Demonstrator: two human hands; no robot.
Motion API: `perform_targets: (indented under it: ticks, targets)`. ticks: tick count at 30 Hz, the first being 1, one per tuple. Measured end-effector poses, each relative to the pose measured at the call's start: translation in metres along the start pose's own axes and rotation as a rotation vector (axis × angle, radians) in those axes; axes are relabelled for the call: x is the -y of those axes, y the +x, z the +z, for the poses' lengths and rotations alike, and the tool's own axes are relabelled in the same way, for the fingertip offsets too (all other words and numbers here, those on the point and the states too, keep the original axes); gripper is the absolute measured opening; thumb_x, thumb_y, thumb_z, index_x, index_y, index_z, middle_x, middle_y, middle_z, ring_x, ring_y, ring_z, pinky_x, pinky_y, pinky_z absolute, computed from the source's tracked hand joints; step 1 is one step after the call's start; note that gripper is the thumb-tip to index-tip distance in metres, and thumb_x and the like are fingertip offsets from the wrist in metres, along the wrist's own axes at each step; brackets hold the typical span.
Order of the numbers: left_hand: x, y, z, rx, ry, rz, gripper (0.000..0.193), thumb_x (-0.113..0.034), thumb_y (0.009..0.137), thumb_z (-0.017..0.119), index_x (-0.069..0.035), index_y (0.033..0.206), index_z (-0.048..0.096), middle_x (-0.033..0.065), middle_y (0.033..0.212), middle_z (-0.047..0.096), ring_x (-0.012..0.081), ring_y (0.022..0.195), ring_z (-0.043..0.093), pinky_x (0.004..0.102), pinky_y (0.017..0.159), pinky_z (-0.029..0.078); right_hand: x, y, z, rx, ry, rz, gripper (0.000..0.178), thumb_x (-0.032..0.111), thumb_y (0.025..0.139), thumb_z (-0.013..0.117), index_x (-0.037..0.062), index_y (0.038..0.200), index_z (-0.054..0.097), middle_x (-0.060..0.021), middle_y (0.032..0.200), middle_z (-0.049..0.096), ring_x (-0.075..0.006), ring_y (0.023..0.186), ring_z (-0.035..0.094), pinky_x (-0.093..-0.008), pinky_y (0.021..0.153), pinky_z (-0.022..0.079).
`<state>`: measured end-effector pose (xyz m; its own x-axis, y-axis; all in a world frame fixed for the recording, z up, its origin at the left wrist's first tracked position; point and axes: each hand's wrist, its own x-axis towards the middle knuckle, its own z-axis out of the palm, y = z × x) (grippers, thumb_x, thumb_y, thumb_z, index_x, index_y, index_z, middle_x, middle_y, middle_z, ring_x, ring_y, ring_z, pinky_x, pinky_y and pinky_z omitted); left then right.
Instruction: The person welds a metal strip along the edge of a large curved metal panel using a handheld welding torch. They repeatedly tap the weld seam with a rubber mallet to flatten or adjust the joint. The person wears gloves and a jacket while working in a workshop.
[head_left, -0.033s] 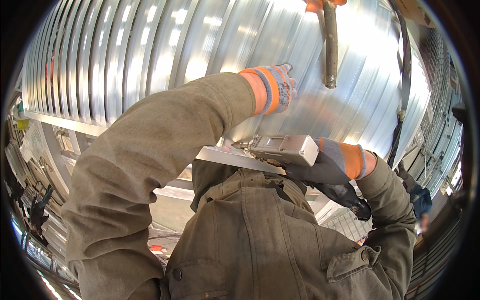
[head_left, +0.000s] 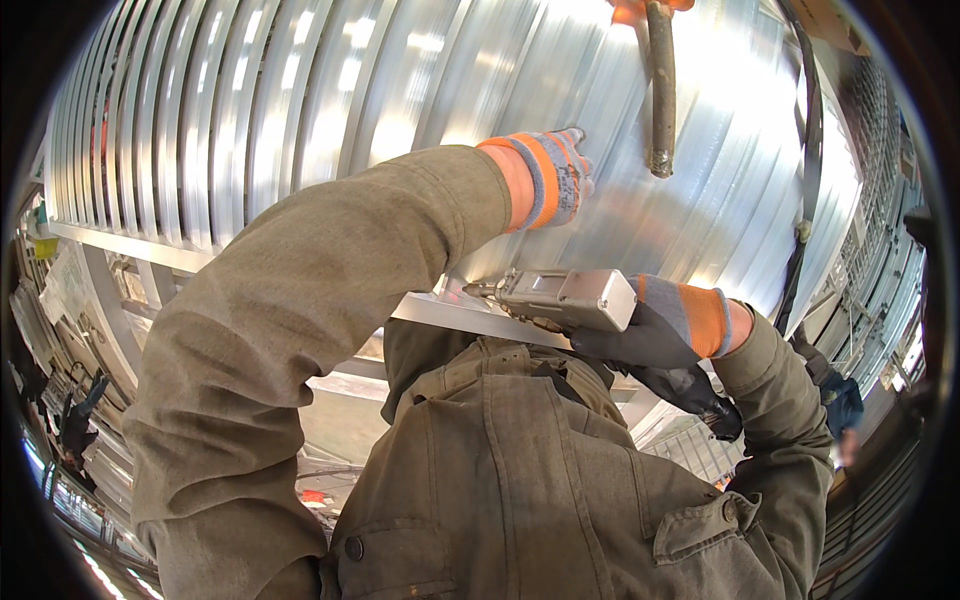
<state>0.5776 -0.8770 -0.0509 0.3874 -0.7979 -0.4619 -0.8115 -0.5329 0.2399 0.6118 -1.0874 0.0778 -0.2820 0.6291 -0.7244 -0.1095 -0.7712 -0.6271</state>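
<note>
My left hand (head_left: 562, 180), in a grey and orange glove, lies over the ribbed silver metal panel (head_left: 470, 130). Its fingers look curled downward, and whatever is beneath them is hidden by the hand. Lower and to the right, my right hand (head_left: 655, 325), gloved in grey, orange and black, is wrapped round a gun-shaped tool (head_left: 560, 297). The tool has a boxy silver body and a narrow metal tip. That tip points left, close to the silver rail (head_left: 490, 322) along the panel's near edge.
A dark metal rod (head_left: 661, 95) with an orange end lies over the panel at the top right. Further right hangs a black cable (head_left: 806, 190). Metal lengths (head_left: 895, 290) crowd the right side, where a person's dark blue sleeve (head_left: 843, 400) shows. Silver frame bars (head_left: 110, 310) stand at left.
</note>
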Motion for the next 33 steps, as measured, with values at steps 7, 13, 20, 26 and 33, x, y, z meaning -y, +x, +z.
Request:
perform_targets:
  ticks: [7, 13, 20, 26, 33]
  targets:
    - [-0.001, -0.005, 0.006, -0.085, 0.024, -0.064, 0.045, -0.021, 0.097, 0.081, -0.018, 0.142, 0.079, 0.0030, 0.153, 0.076, 0.0271, 0.149, 0.067, 0.0547, 0.140, 0.035, 0.002, 0.004, -0.004, 0.005, 0.019, 0.033, 0.045, 0.033, 0.115, 0.075, 0.0050, 0.151, 0.071, -0.0121, 0.129, 0.083, -0.0217, 0.110, 0.077, -0.0393, 0.096, 0.062]
    - [0.000, -0.002, 0.004, -0.024, 0.013, -0.032, 0.045, -0.022, 0.101, 0.078, -0.018, 0.146, 0.077, 0.0015, 0.157, 0.075, 0.0246, 0.148, 0.067, 0.0562, 0.141, 0.033, -0.006, 0.020, -0.001, -0.023, -0.077, -0.125, 0.049, 0.044, 0.117, 0.070, 0.0060, 0.149, 0.074, -0.0133, 0.118, 0.085, -0.0214, 0.102, 0.079, -0.0393, 0.093, 0.063]
    - [0.000, 0.001, 0.010, -0.144, -0.081, -0.078, 0.034, -0.022, 0.102, 0.077, -0.019, 0.135, 0.082, 0.0009, 0.152, 0.077, 0.0243, 0.143, 0.069, 0.0536, 0.136, 0.039, -0.005, 0.029, -0.001, 0.009, -0.059, -0.061, 0.046, 0.045, 0.117, 0.071, 0.0068, 0.143, 0.076, -0.0113, 0.113, 0.085, -0.0194, 0.096, 0.076, -0.0392, 0.090, 0.062]
    - [-0.002, -0.008, -0.002, -0.090, 0.032, -0.067, 0.034, -0.017, 0.099, 0.081, -0.018, 0.132, 0.082, 0.0017, 0.150, 0.077, 0.0243, 0.141, 0.071, 0.0481, 0.132, 0.044, 0.001, 0.032, -0.002, 0.032, -0.003, -0.043, 0.048, 0.045, 0.116, 0.073, 0.0066, 0.144, 0.075, -0.0117, 0.113, 0.084, -0.0171, 0.098, 0.075, -0.0387, 0.091, 0.062]
    - [-0.001, -0.015, -0.006, -0.027, 0.048, -0.004, 0.041, -0.018, 0.102, 0.078, -0.017, 0.143, 0.077, 0.0052, 0.166, 0.069, 0.0268, 0.151, 0.066, 0.0521, 0.139, 0.037, 0.015, 0.035, -0.005, 0.067, -0.081, -0.052, 0.051, 0.042, 0.117, 0.071, 0.0083, 0.154, 0.070, -0.0147, 0.116, 0.084, -0.0222, 0.100, 0.078, -0.0400, 0.094, 0.063]
